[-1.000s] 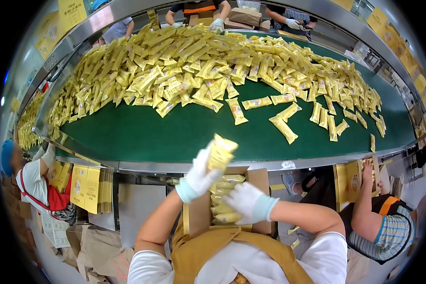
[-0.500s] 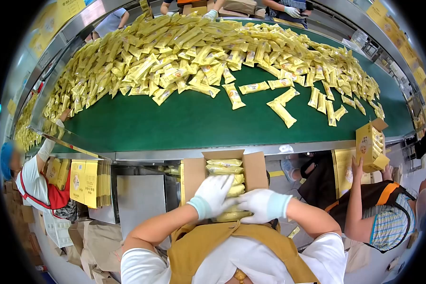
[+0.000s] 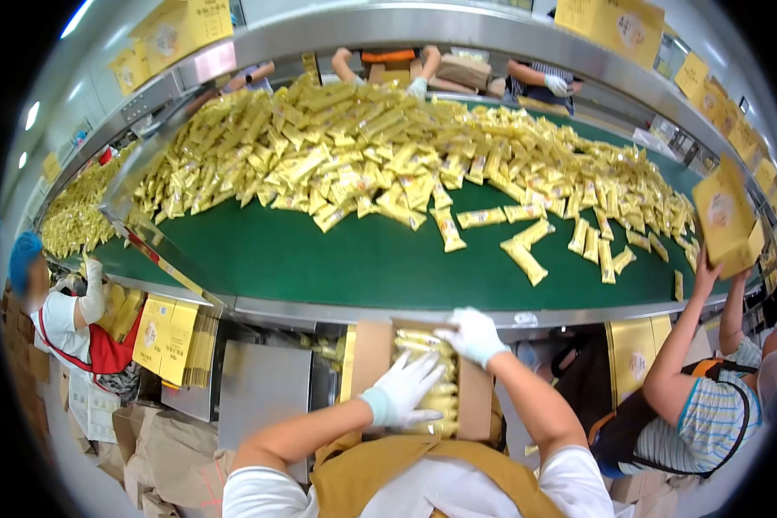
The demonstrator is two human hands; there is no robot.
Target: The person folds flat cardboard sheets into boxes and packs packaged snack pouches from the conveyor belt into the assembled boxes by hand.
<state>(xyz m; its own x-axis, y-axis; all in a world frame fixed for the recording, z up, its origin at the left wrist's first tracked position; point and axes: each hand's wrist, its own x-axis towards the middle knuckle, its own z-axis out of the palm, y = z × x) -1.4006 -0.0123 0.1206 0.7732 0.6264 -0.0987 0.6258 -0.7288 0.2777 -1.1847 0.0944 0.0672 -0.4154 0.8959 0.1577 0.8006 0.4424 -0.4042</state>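
An open cardboard carton [image 3: 475, 401] stands upright in front of me, its brown side flaps raised. Rows of yellow-wrapped snack packets [image 3: 442, 388] fill it. My left hand [image 3: 403, 390], in a white glove, lies over the packets with its fingers spread. At the carton's far right corner, my gloved right hand [image 3: 475, 335] grips the far flap [image 3: 413, 325], thumb toward the inside; part of that flap is hidden by the hand.
A large heap of yellow packets [image 3: 345, 147] covers the far part of the green conveyor belt [image 3: 319, 268]. Flat yellow cartons [image 3: 168, 337] stand at left. On the right, a co-worker [image 3: 708, 397] lifts a yellow carton [image 3: 727, 216]. Other people work at left and across the belt.
My right hand has moved from the packets up to the carton's far right corner. My left hand has flattened on the packets. The right co-worker's carton has risen, and the view has tilted up.
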